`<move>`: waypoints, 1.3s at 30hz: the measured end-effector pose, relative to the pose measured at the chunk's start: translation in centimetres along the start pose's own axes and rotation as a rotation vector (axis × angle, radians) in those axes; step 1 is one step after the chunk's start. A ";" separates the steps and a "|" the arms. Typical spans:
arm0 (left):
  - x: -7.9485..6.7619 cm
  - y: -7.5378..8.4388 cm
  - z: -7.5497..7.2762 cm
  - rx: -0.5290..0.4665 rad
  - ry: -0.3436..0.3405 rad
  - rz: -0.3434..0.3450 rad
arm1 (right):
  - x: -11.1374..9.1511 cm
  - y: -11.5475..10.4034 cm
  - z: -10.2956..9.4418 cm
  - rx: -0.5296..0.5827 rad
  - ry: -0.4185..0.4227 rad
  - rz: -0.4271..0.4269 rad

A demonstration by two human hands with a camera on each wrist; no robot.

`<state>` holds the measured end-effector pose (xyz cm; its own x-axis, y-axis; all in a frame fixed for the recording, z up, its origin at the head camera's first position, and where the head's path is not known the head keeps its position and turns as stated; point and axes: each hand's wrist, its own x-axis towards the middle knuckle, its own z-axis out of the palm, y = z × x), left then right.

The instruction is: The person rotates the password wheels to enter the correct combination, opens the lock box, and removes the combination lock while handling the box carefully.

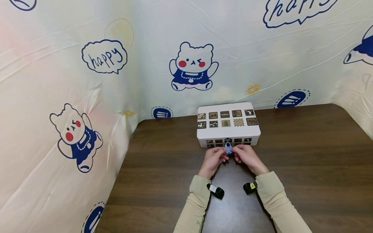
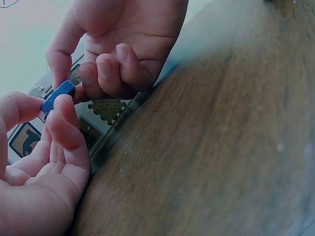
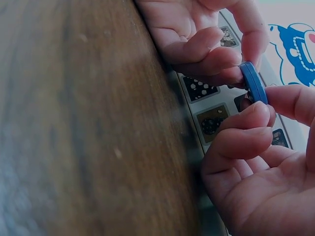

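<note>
Blue lock (image 1: 228,149), pinched from two sides
Left hand (image 1: 213,159) and right hand (image 1: 247,157) clamp its opposite edges just before the box's (image 1: 230,131) front, toward the tabletop's (image 1: 157,165) far edge; it looks light, stiff, perhaps slick, likely best held by its thick sides.

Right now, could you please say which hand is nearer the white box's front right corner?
The right hand, in front of that corner and slightly to its left; the left hand is farther away, before the left half of the box.
</note>
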<state>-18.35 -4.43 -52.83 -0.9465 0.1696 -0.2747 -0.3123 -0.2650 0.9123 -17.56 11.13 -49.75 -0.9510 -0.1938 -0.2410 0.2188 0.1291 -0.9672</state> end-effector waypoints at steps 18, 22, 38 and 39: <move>0.1 0.0 -0.1 0.003 -0.001 -0.006 | 0.0 0.1 -0.2 0.020 -0.020 0.005; 0.0 0.0 -0.1 0.000 0.000 -0.008 | 0.0 0.1 -0.2 0.028 -0.026 0.006; 0.0 0.0 -0.1 -0.001 0.004 -0.004 | 0.0 0.1 -0.1 0.036 0.002 0.041; 0.0 0.0 -0.1 -0.002 0.003 -0.002 | 0.0 0.1 -0.1 0.037 0.011 0.047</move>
<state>-18.33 -4.48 -52.86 -0.9461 0.1671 -0.2775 -0.3143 -0.2662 0.9112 -17.58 11.22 -49.83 -0.9418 -0.1781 -0.2852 0.2708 0.1012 -0.9573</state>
